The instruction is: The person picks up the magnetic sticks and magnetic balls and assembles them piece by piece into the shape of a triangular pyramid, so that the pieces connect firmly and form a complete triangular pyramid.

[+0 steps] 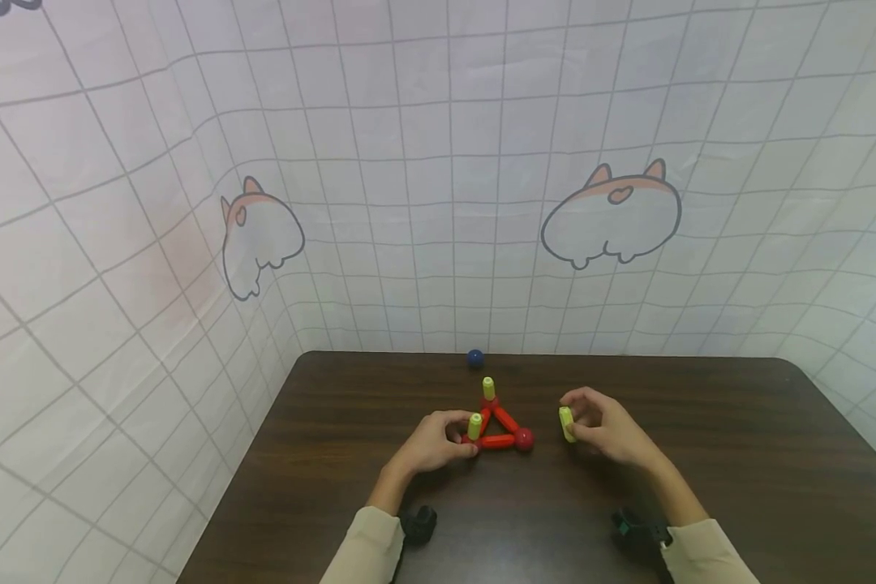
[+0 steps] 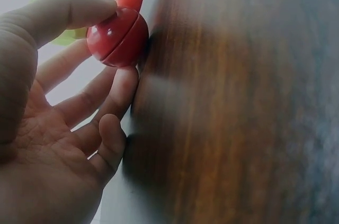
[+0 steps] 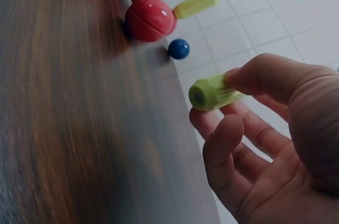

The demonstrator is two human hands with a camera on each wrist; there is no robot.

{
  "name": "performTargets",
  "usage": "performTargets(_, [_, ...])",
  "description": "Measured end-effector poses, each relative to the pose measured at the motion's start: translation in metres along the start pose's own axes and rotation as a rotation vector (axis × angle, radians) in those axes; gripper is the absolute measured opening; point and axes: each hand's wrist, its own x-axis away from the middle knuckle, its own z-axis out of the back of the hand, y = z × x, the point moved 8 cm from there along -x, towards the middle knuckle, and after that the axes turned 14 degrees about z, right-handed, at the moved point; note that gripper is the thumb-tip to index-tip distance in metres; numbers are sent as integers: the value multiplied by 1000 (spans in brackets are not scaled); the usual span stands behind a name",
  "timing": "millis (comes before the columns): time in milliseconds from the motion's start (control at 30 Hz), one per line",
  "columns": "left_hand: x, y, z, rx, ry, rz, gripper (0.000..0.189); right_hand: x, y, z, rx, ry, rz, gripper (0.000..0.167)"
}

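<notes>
Dark table (image 1: 701, 487): blue ball (image 1: 475, 358) behind red triangle (image 1: 498, 430), left hand (image 1: 431, 442) gripping; right hand (image 1: 606, 426) pinching yellow rod (image 1: 567, 424).

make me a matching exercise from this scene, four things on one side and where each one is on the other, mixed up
Things:
1. blue ball
2. loose green rod
3. red ball at the triangle's left corner
4. red ball at the triangle's right corner

Places:
a. pinched in the right hand
b. touched by no hand, on the table
c. at the far table edge, near the wall
d. against the left hand fingers

Pairs: 1-c, 2-a, 3-d, 4-b
</notes>
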Motion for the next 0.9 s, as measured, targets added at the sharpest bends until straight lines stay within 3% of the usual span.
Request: performTargets(900, [1,0,1,5,-1,-2,50,-16,-36,-27,-61,102,123,31])
